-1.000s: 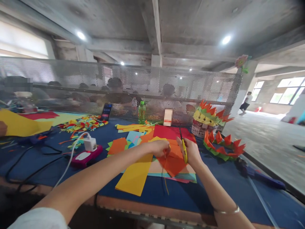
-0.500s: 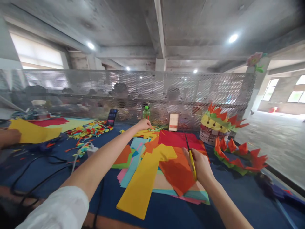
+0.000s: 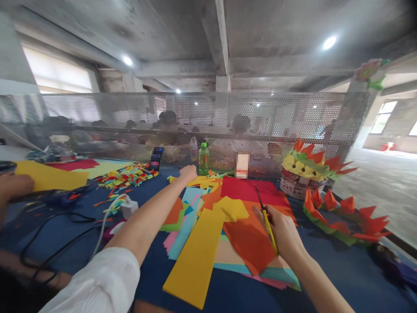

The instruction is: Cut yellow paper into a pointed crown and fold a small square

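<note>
Stretching well forward with the left arm [image 3: 156, 213], on a slant from the lower left up toward the middle of the view. At its end, holding the left hand [image 3: 188, 174] back side up, with knuckles raised and fingers curled down, mostly hidden. Slanting in from the lower right with the bare right forearm [image 3: 314, 267]. Gripping with the right hand [image 3: 282, 226], thumb toward the left, fingers bent. Keeping both hands well apart, left farther forward.
</note>
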{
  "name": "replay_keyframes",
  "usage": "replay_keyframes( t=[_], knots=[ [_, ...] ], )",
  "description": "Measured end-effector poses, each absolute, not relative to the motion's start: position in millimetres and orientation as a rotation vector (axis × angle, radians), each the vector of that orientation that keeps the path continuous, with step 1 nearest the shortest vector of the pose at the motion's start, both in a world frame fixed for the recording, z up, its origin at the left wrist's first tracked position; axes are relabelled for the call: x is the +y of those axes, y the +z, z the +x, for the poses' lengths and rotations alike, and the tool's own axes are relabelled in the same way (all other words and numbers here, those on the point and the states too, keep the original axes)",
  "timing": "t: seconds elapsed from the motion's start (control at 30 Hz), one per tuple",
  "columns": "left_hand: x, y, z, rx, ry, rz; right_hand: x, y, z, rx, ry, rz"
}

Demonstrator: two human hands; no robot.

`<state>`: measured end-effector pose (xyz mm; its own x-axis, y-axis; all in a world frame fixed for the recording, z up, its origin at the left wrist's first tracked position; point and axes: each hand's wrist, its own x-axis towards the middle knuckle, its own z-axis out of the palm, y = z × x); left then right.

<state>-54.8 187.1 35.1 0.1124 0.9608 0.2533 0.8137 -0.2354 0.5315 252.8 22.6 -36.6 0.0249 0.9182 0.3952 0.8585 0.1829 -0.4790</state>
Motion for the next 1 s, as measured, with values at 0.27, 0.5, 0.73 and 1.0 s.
replay_keyframes(
  t=[0.27, 0.5, 0.73, 1.0],
  knots=[
    [107.4, 25.0, -12.0, 1.797, 0.188, 2.298, 20.0, -32.8, 253.0, -1.861, 0.139, -1.716],
    [80.6, 7.0, -18.9, 1.502, -0.051, 2.589, 22.6, -32.5, 252.2, -1.892, 0.118, -1.726],
    [90.1, 4.0, -18.1, 1.48, 0.074, 2.238, 22.6, -32.0, 253.4, -1.882, 0.135, -1.685],
    [67.7, 40.3, -34.0, 1.103, 0.397, 1.749, 18.1, -32.6, 245.4, -1.527, 0.743, -1.302]
  ],
)
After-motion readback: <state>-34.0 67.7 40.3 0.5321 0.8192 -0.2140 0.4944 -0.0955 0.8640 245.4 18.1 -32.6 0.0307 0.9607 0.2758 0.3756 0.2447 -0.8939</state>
